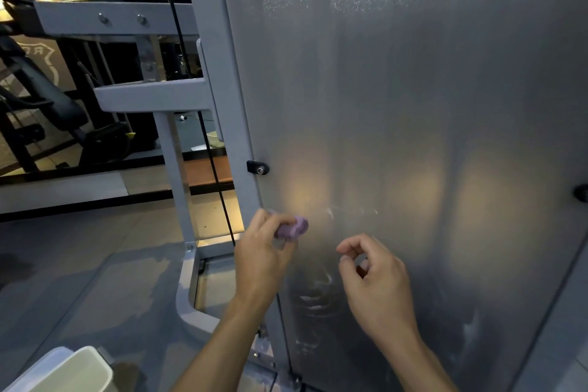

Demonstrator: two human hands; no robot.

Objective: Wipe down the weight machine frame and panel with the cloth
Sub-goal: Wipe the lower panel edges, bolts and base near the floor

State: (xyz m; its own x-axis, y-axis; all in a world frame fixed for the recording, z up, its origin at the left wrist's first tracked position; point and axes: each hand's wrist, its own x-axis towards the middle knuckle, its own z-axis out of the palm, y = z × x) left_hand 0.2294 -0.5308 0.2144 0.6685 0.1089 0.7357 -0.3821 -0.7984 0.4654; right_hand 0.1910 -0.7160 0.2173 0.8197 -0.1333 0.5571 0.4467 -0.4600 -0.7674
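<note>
The left hand (pixel 262 251) grips a small bunched purple cloth (pixel 292 228), fingers curled round it, and holds it against the lower left part of the grey frosted panel (pixel 413 89), just beside the panel's left edge. The right hand (pixel 377 283) hangs in front of the panel a little lower and to the right, apart from the cloth; its fingers are loosely curled with thumb and forefinger close together, and nothing can be seen between them. White smears (pixel 318 293) mark the panel between and below the two hands, and fainter streaks sit just right of the cloth. A black clip with a screw (pixel 257 167) fastens the panel's left edge to the pale grey upright of the frame (pixel 222 89), above the left hand. A second black fitting (pixel 580 192) shows at the panel's right edge. Crossbars of the frame reach off to the left, and a thin black cable (pixel 210 149) runs down beside the upright. A white bin (pixel 63 372) stands on the grey floor at the lower left corner. Dark gym equipment fills the dim background on the left.
</note>
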